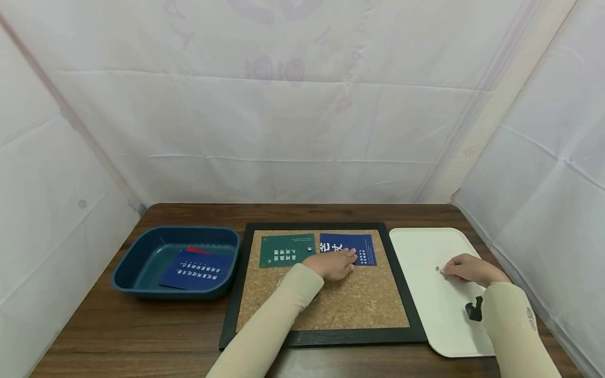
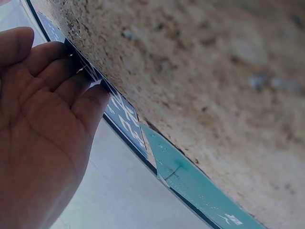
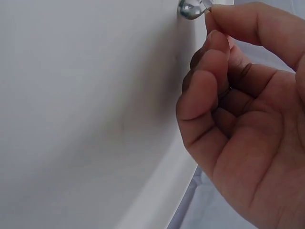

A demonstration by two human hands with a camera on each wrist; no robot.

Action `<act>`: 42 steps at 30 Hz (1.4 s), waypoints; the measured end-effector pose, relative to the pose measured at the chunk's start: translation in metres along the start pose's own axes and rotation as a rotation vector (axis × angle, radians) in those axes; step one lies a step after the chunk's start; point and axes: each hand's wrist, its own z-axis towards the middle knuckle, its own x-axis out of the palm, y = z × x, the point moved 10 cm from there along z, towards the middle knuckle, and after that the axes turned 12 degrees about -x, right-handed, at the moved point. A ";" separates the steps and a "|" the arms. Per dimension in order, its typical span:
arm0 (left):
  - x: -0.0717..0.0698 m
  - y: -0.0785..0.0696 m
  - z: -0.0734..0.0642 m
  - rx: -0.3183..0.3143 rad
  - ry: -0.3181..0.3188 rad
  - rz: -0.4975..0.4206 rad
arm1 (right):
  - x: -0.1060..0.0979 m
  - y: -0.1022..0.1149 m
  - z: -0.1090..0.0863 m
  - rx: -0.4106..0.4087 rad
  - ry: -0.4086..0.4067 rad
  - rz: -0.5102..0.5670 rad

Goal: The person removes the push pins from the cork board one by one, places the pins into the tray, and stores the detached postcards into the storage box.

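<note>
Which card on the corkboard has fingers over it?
The blue card, right of the green card: the left hand has its fingers over it, not over the green one.

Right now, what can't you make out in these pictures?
Head view: part of the blue card on the corkboard, under your left hand.
Head view: rest of the red item, beneath the other blue card in the basin.
Right wrist view: part of the shiny thing your right hand pinches, cut by the top edge.

Evenly lit head view, cork board (image 2: 224,71) blurred in left wrist view, soft shadow across tray (image 3: 86,86)
</note>
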 end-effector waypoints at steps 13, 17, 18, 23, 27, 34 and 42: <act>-0.002 -0.001 -0.001 0.002 -0.003 -0.002 | 0.000 -0.002 -0.001 -0.001 -0.009 -0.007; -0.002 -0.002 -0.001 0.009 -0.002 -0.007 | 0.000 -0.002 0.000 -0.006 -0.011 -0.007; -0.002 -0.002 -0.001 0.009 -0.001 -0.009 | 0.000 -0.002 0.000 -0.005 -0.012 -0.009; -0.001 -0.001 -0.001 0.007 -0.003 -0.008 | 0.000 -0.002 -0.001 0.004 -0.020 -0.016; -0.001 0.000 0.000 0.002 -0.006 -0.011 | 0.000 -0.003 -0.001 -0.003 -0.023 -0.016; 0.000 0.000 0.001 0.008 -0.002 -0.008 | 0.001 -0.005 -0.001 -0.006 -0.014 0.015; -0.001 -0.001 0.000 0.013 0.000 -0.011 | 0.004 -0.008 0.001 -0.042 0.024 0.066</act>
